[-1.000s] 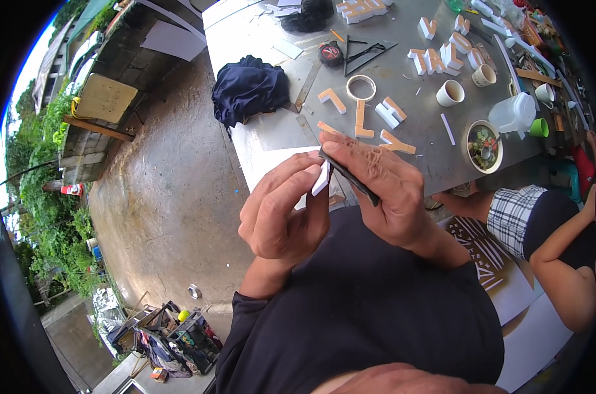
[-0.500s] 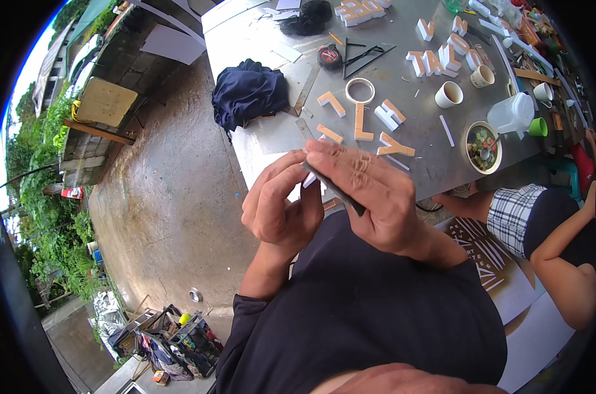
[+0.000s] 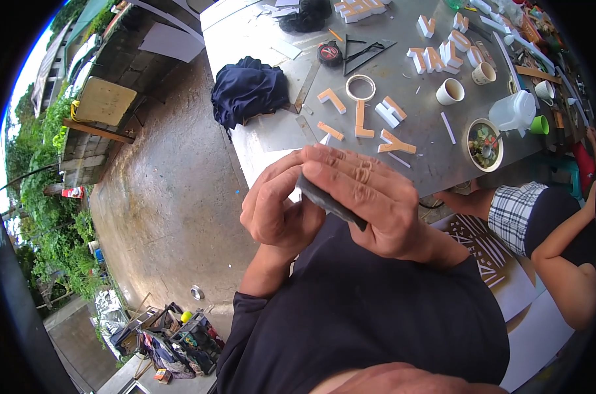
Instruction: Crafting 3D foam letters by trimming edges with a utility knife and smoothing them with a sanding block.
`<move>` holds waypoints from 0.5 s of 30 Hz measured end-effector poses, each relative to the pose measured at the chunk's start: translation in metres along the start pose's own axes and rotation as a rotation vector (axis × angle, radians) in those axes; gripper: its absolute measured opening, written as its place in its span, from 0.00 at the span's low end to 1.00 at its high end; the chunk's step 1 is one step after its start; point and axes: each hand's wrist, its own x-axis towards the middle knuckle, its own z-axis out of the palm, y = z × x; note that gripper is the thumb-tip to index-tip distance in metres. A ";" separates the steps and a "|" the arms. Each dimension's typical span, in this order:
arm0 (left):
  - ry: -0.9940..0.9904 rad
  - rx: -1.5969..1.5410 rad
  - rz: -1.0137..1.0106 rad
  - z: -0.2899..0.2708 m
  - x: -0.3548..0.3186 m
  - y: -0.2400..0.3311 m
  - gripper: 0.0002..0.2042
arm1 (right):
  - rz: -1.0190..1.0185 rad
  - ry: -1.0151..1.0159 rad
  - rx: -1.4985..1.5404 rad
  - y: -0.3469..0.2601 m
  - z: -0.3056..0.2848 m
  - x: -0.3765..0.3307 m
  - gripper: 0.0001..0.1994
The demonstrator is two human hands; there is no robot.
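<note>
In front of my chest both hands come together. Under the flat fingers of my right hand [image 3: 373,197] is a strip of dark grey sandpaper [image 3: 331,205], gripped between fingers and thumb. My left hand [image 3: 271,203] is curled closed around a small white piece [image 3: 296,194]; only a sliver shows, so its shape is hidden. The sandpaper lies against or very near that piece. Just beyond my hands, white-sided letters with tan faces lie on the metal table [image 3: 436,157], among them an L [image 3: 361,126], an H [image 3: 390,113] and a Y [image 3: 397,142].
A tape roll [image 3: 361,78], tape measure [image 3: 329,54], set square [image 3: 370,56] and dark cloth [image 3: 248,92] lie on the table. Cups, a pitcher [image 3: 512,111] and a food bowl [image 3: 485,157] stand right. Another person [image 3: 560,223] is close at the right.
My right hand and the sandpaper have shifted slightly down and right, with the sandpaper's face turned more into view. The white piece is now mostly covered. My left hand has barely moved.
</note>
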 end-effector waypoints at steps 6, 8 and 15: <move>-0.003 -0.038 -0.029 -0.001 -0.003 -0.004 0.14 | -0.067 0.002 0.046 -0.001 0.000 0.000 0.29; 0.019 -0.054 -0.003 -0.001 -0.003 -0.006 0.14 | 0.021 -0.012 0.010 -0.001 0.000 0.000 0.29; 0.004 -0.089 -0.039 0.001 0.000 -0.008 0.15 | -0.019 -0.005 0.000 0.001 -0.001 -0.001 0.30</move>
